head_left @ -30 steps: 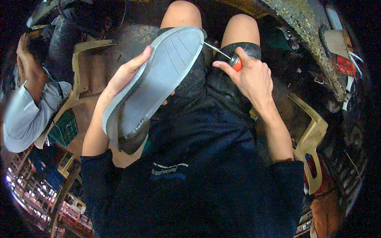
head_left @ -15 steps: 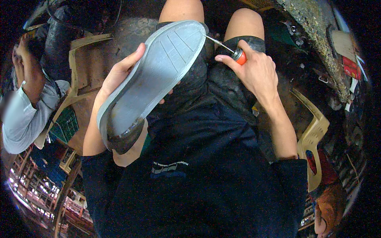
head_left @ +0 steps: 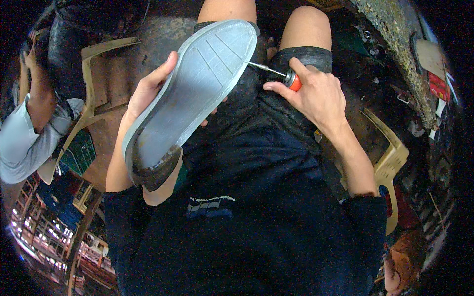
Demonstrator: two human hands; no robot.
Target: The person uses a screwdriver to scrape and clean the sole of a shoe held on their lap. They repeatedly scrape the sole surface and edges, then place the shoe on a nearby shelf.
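Note:
A shoe (head_left: pixel 200 74) lies across my left hand (head_left: pixel 152 86), its grey sole turned up and its toe end pointing far right. My fingers wrap beneath it, the thumb along the left edge and fingertips showing past the right edge. Several slanting grooves cross the front of the sole, and its heel end is darker. In my closed right hand (head_left: pixel 316 91) is an awl (head_left: pixel 293 80) with an orange handle, a grey collar and a thin metal shaft. The shaft's tip meets the right edge of the sole near the toe.
My bare knees and dark shorts are below the shoe. A beige plastic chair's arms (head_left: pixel 392 155) curve on the right and left. Another person (head_left: pixel 29 128) in a light shirt sits at the far left. A rough, stained ledge (head_left: pixel 395 54) runs along the upper right.
The awl's tip has moved from the toe nearer down the right edge of the sole. My right hand has shifted slightly left, and the shoe has risen a little in view.

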